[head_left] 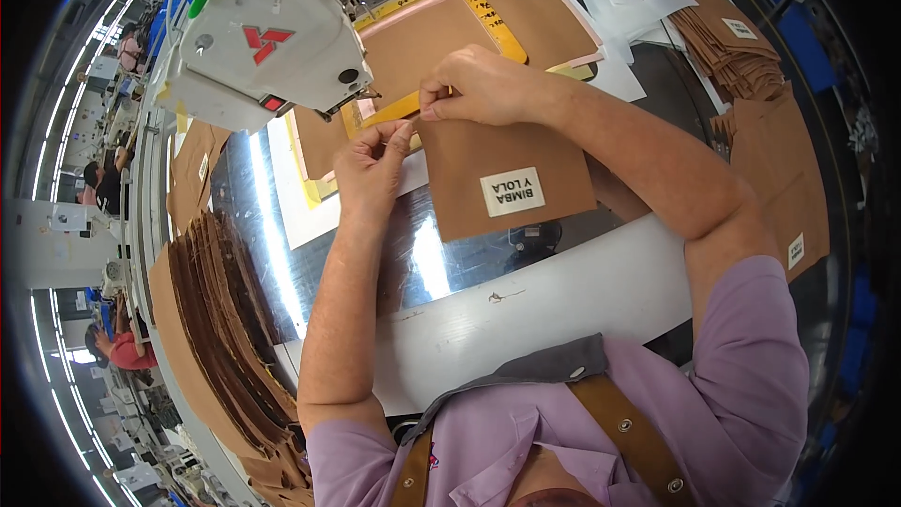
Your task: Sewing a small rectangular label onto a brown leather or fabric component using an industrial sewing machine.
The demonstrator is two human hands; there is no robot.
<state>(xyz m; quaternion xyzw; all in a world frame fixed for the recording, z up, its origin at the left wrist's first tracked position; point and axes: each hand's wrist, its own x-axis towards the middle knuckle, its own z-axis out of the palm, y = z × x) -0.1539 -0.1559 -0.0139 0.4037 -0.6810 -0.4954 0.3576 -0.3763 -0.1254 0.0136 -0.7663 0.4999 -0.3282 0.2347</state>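
Observation:
A flat brown panel [469,197], of leather-like material with a white printed label [512,192], hangs tilted in front of me. My right hand [483,84] is closed on its upper edge, thumb and fingers pinched near the upper left corner. Just left of that corner, my left hand [371,169] is closed in a pinch at thumb and fingertip. Whatever lies between those fingertips is too small to make out. Behind both hands is a yellow clamp frame [497,23] with pinkish inner edges, lying around brown material [432,38].
A white sewing machine head [253,28] overhangs the upper left, close to my left hand. Stacked brown pieces [211,319] stand at the left; labelled brown panels [779,169] pile up at the right. White sheets [619,0] lie at the back. A shiny metal plate [282,225] covers the table.

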